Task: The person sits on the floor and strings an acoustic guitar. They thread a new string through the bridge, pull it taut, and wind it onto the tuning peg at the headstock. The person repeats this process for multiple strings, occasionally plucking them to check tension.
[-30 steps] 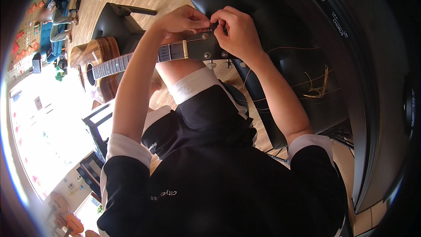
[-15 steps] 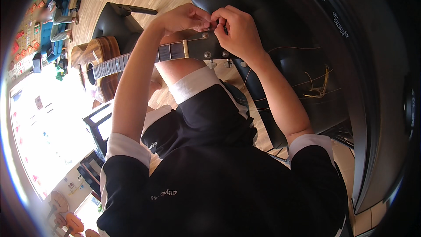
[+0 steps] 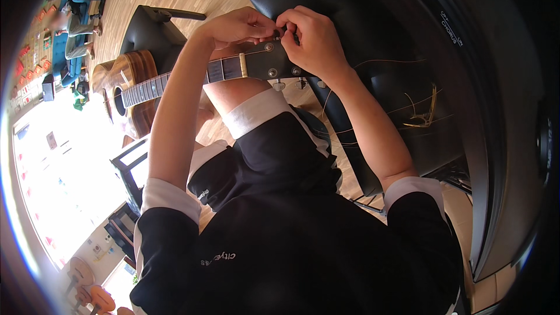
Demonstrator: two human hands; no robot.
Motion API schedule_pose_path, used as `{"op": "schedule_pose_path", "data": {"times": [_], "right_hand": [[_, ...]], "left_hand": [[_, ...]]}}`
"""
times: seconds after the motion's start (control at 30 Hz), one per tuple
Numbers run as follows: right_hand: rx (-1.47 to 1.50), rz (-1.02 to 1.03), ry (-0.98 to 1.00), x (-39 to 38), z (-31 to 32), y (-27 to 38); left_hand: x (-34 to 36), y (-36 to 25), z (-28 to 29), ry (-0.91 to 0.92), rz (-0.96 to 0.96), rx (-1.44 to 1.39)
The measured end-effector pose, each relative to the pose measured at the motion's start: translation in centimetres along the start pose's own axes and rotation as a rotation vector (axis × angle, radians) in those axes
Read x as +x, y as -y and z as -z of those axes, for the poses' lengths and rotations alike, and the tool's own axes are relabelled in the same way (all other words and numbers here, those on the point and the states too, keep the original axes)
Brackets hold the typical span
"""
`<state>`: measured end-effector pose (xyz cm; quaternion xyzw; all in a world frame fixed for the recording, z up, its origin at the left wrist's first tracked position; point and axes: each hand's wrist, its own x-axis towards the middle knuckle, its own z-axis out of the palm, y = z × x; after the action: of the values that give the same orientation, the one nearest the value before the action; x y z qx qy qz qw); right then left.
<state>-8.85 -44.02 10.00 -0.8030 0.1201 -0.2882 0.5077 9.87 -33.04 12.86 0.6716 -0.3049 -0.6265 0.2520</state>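
An acoustic guitar [image 3: 153, 84] lies across my bare thigh, its body to the left and its dark headstock [image 3: 286, 65] toward the middle. Both hands meet over the headstock's far edge. With fingertips pinched, my left hand [image 3: 242, 26] is closed beside the metal tuning posts. Fingers curled and pressed together, my right hand [image 3: 315, 41] covers the far tip of the headstock. What the fingertips hold is too small and hidden to make out. Tuning pegs [image 3: 278, 86] stick out from the headstock's near edge. A pale nut [image 3: 243, 65] crosses the neck.
Thin loose strings [image 3: 388, 61] trail over a black padded seat [image 3: 373, 102] at the right, with a tangled yellowish coil [image 3: 430, 111]. A black keyboard-like instrument [image 3: 466, 81] bounds the right side. Another black chair [image 3: 153, 32] stands behind the guitar. A person [image 3: 76, 29] sits far left.
My hands and the guitar's headstock have shifted slightly left. The fingertips stay pinched together at the headstock's far edge.
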Motion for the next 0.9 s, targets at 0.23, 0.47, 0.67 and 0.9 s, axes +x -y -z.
{"op": "schedule_pose_path", "data": {"times": [0.23, 0.47, 0.67, 0.9], "right_hand": [[-0.009, -0.004, 0.010, 0.0, 0.0, 0.1], [-0.013, 0.065, -0.039, -0.1, -0.2, -0.5], [-0.010, 0.007, 0.002, 0.0, 0.0, 0.0], [-0.005, 0.067, -0.039, -0.1, -0.2, -0.5]], "left_hand": [[0.1, 0.6, -0.1, 0.008, 0.039, -0.159], [1.7, -0.9, -2.5, -0.301, 0.077, 0.399], [0.4, 0.5, 0.0, -0.033, -0.063, -0.009], [0.8, -0.3, -2.5, -0.112, -0.100, -0.098]]}}
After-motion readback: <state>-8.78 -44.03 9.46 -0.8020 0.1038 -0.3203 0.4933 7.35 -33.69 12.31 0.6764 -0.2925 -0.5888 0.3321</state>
